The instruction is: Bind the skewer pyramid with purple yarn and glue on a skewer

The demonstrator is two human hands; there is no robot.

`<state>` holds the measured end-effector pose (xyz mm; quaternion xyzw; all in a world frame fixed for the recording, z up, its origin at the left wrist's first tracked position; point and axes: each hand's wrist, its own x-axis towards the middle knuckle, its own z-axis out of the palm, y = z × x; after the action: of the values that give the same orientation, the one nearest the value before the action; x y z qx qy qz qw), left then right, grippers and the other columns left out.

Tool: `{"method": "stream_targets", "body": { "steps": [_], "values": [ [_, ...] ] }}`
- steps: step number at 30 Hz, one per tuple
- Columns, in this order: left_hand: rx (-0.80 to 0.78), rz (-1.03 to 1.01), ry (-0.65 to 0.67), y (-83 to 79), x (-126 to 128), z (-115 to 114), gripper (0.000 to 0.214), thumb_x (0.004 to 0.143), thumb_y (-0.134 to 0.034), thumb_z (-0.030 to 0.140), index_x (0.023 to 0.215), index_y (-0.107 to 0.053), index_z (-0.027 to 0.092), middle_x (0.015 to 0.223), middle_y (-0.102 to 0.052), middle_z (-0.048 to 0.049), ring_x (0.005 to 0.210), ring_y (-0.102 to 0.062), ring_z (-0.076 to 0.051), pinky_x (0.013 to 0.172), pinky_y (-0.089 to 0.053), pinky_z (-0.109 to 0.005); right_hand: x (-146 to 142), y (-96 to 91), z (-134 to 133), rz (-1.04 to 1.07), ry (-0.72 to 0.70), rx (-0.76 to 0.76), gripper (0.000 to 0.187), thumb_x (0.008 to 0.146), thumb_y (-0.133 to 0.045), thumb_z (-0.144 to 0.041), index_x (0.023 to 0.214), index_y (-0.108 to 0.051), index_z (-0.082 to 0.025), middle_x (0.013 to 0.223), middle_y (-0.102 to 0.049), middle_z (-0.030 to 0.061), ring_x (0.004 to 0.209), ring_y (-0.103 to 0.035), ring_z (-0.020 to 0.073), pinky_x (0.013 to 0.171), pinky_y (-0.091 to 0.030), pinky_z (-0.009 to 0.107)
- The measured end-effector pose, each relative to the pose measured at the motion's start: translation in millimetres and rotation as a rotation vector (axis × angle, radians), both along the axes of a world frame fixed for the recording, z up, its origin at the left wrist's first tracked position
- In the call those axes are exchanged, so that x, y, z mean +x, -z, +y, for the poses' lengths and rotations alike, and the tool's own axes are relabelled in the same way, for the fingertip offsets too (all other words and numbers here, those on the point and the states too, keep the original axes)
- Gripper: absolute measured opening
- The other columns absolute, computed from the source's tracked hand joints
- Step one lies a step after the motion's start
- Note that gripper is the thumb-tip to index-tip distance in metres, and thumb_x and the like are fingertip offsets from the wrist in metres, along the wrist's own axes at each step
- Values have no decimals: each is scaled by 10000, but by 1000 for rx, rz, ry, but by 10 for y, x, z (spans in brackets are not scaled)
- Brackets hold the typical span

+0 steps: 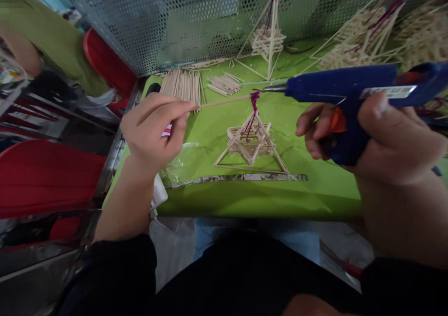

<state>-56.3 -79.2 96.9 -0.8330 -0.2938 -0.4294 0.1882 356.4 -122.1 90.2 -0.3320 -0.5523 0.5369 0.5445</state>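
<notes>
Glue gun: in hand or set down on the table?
In hand: the right hand wraps round the handle of the glue gun, by its orange trigger.

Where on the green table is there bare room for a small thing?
Bare green tabletop lies between the mottled strip and the near edge, and also between the nearest stick pyramid and the right hand. The far side is crowded: loose sticks left, more stick pyramids middle and right.
</notes>
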Motion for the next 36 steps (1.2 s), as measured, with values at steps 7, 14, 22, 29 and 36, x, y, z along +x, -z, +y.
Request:
{"method": "stream_targets", "body": {
  "steps": [7,14,22,29,36],
  "values": [
    [-55,-44,6,47,18,21,256,1289,-651,396,1425,-865,365,1187,-893,-59,1057,-896,-301,1017,-780,-552,46,93,79,-8,-74,90,552,1136,-738,-780,830,-880,-343,755,-680,112,629,-645,297,338,-433,412],
    [-35,-3,-5,-2,13,-30,264,1301,-639,395,1445,-858,366,1207,-908,-28,1036,-887,-260,1040,-765,-527,67,140,49,-5,-55,52,432,1145,-758,-680,876,-841,-353,806,-662,103,715,-675,319,385,-468,427],
    [74,5,77,-43,36,-24,261,1280,-718,283,1492,-853,355,1191,-916,-9,1006,-860,-217,967,-734,-451,113,144,80,5,-97,-4,452,1121,-768,-695,860,-828,-331,790,-662,116,707,-652,313,422,-461,431],
    [-45,42,-62,-73,42,-104,246,1339,-612,376,1416,-845,361,1236,-922,8,1079,-897,-219,1033,-751,-471,111,146,63,20,-85,-33,456,1106,-838,-697,849,-819,-321,787,-637,98,705,-658,290,418,-469,397],
    [114,27,35,-116,127,-50,236,1231,-760,183,1401,-869,305,1154,-924,-7,982,-879,-191,861,-718,-363,10,72,-13,9,-54,11,434,1100,-844,-654,850,-812,-299,765,-632,95,711,-667,287,382,-379,375]
  ]
}}
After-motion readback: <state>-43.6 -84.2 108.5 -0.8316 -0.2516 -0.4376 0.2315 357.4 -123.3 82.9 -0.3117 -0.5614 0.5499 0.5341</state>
